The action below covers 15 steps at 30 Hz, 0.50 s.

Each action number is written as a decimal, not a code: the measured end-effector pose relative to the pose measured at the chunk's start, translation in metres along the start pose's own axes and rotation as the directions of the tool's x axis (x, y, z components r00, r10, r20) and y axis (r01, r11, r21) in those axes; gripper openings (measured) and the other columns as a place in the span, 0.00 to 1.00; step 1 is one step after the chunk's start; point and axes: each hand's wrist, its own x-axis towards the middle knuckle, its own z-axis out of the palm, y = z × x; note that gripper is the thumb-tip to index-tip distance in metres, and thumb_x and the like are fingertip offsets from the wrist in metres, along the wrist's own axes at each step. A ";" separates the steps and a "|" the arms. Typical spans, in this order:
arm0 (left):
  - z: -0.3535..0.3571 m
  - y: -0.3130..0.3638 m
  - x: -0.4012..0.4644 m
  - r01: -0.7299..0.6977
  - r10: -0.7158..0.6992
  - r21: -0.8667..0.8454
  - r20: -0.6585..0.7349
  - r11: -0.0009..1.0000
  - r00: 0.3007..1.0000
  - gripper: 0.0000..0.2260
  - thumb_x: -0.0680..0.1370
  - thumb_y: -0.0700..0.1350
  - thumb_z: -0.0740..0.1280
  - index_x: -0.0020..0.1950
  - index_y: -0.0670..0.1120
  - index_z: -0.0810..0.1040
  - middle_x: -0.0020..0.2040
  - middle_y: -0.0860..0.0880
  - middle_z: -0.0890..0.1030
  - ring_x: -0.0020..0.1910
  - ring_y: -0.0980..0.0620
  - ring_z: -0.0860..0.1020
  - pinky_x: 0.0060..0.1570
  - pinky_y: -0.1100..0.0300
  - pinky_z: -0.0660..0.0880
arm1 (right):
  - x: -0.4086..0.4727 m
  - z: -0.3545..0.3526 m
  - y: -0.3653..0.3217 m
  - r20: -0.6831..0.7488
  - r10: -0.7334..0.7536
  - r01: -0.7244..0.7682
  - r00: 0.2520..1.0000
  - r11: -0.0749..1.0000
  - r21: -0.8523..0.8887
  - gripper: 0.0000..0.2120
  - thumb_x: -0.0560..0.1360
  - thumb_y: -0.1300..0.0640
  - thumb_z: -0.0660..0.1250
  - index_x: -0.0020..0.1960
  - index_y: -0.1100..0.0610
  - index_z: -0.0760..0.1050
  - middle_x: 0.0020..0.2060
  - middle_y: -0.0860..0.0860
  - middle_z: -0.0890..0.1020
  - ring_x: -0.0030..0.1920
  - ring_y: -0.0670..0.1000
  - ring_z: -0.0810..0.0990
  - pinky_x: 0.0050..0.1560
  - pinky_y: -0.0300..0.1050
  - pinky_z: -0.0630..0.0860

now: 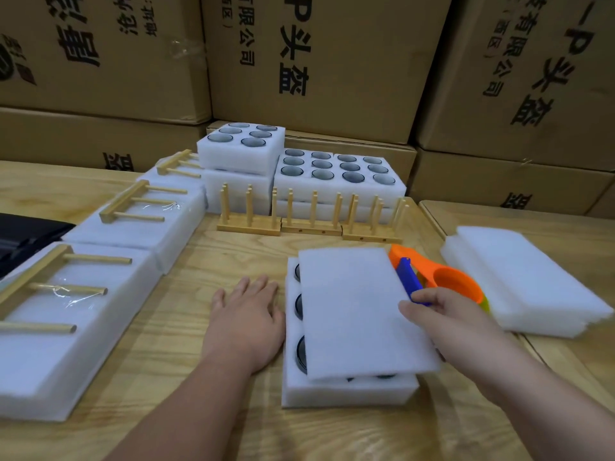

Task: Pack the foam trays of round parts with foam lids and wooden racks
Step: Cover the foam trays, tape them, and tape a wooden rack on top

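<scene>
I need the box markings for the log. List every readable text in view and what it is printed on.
"P头盔": middle brown cardboard box, in large black print.
"有限公司": same box, smaller print.
"P头盔": right brown cardboard box.
Left brown cardboard box: print cut off, unreadable.
White foam trays, wooden racks, orange tape dispenser: no text.

- White foam lid [359, 311] on a white foam tray [346, 392].
- Dark round parts [299, 306].
- Pale wooden racks [309, 214].
- Orange tape dispenser [442, 277] with a blue handle.
- Brown cardboard boxes [332, 61] with black print.
- Light, grained wooden table [216, 410].
</scene>
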 end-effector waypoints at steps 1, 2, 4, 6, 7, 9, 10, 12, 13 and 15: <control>0.000 0.000 0.000 0.001 -0.001 -0.001 -0.001 1.000 1.000 0.25 0.83 0.57 0.49 0.81 0.57 0.61 0.82 0.60 0.55 0.82 0.56 0.49 0.79 0.44 0.44 | 0.000 0.000 0.001 0.002 0.006 -0.006 1.000 1.000 -0.023 0.14 0.76 0.46 0.73 0.58 0.51 0.79 0.44 0.55 0.86 0.41 0.51 0.83 0.40 0.46 0.74; -0.001 0.000 0.000 0.001 -0.001 -0.001 -0.001 1.000 1.000 0.25 0.83 0.57 0.49 0.81 0.57 0.60 0.82 0.60 0.55 0.82 0.56 0.49 0.79 0.44 0.44 | -0.001 0.001 0.001 0.009 0.012 -0.012 1.000 0.999 -0.040 0.15 0.76 0.46 0.73 0.59 0.50 0.78 0.45 0.56 0.85 0.41 0.52 0.83 0.41 0.48 0.74; -0.001 0.001 -0.001 0.001 -0.001 0.000 0.004 1.000 1.000 0.25 0.84 0.57 0.49 0.81 0.57 0.60 0.82 0.60 0.55 0.82 0.55 0.49 0.79 0.44 0.44 | 0.000 0.002 0.002 0.008 0.013 -0.013 1.000 0.998 -0.064 0.16 0.76 0.45 0.73 0.60 0.50 0.78 0.45 0.56 0.85 0.43 0.53 0.84 0.44 0.50 0.76; -0.002 0.001 -0.001 0.000 0.000 -0.003 0.005 1.000 1.000 0.25 0.84 0.56 0.49 0.81 0.57 0.60 0.82 0.60 0.55 0.82 0.56 0.49 0.79 0.44 0.43 | 0.000 0.005 0.002 0.016 0.016 -0.014 1.000 0.998 -0.068 0.12 0.77 0.47 0.72 0.57 0.51 0.81 0.43 0.53 0.86 0.43 0.52 0.85 0.48 0.53 0.80; -0.002 0.001 -0.001 -0.001 0.001 -0.004 0.005 1.000 1.000 0.25 0.84 0.56 0.49 0.81 0.57 0.60 0.82 0.60 0.55 0.82 0.56 0.49 0.79 0.44 0.43 | 0.000 0.006 0.002 0.027 0.009 -0.007 1.000 0.998 -0.065 0.09 0.77 0.48 0.72 0.54 0.51 0.82 0.39 0.50 0.87 0.40 0.49 0.86 0.47 0.53 0.80; -0.003 0.001 -0.001 -0.001 0.001 -0.005 0.003 1.000 1.000 0.25 0.83 0.56 0.49 0.81 0.57 0.60 0.82 0.60 0.55 0.82 0.56 0.49 0.79 0.44 0.43 | -0.002 0.010 0.002 0.033 -0.010 0.012 0.999 0.998 -0.062 0.05 0.76 0.52 0.73 0.50 0.52 0.82 0.31 0.46 0.83 0.33 0.46 0.82 0.40 0.48 0.76; -0.003 0.002 -0.001 -0.002 0.002 -0.003 0.003 1.000 1.000 0.25 0.83 0.55 0.49 0.81 0.57 0.60 0.82 0.60 0.55 0.82 0.56 0.49 0.79 0.44 0.43 | -0.002 0.012 0.002 0.026 -0.020 0.021 0.999 0.998 -0.060 0.04 0.76 0.53 0.73 0.50 0.52 0.82 0.29 0.46 0.80 0.31 0.46 0.79 0.38 0.46 0.74; -0.003 0.002 -0.001 -0.002 0.002 -0.001 0.004 1.000 1.000 0.25 0.83 0.55 0.50 0.81 0.57 0.60 0.82 0.60 0.55 0.82 0.55 0.49 0.79 0.44 0.44 | -0.003 0.014 0.003 0.016 -0.036 0.037 0.999 0.998 -0.050 0.04 0.76 0.55 0.74 0.49 0.52 0.82 0.28 0.46 0.77 0.30 0.45 0.77 0.36 0.44 0.71; -0.004 0.002 -0.001 -0.001 0.001 -0.001 0.005 1.000 1.000 0.25 0.83 0.55 0.50 0.81 0.57 0.60 0.83 0.60 0.55 0.82 0.56 0.49 0.79 0.44 0.44 | -0.003 0.015 0.003 0.016 -0.040 0.041 0.999 0.998 -0.047 0.04 0.75 0.55 0.74 0.50 0.52 0.82 0.28 0.46 0.77 0.29 0.44 0.77 0.35 0.44 0.71; -0.004 0.003 -0.001 0.000 0.000 0.001 0.008 1.000 1.000 0.25 0.83 0.54 0.50 0.81 0.57 0.60 0.83 0.60 0.55 0.82 0.56 0.49 0.79 0.44 0.43 | -0.004 0.014 0.003 0.029 -0.037 0.038 0.999 0.999 -0.034 0.05 0.75 0.55 0.74 0.51 0.52 0.81 0.27 0.44 0.79 0.29 0.43 0.79 0.34 0.41 0.73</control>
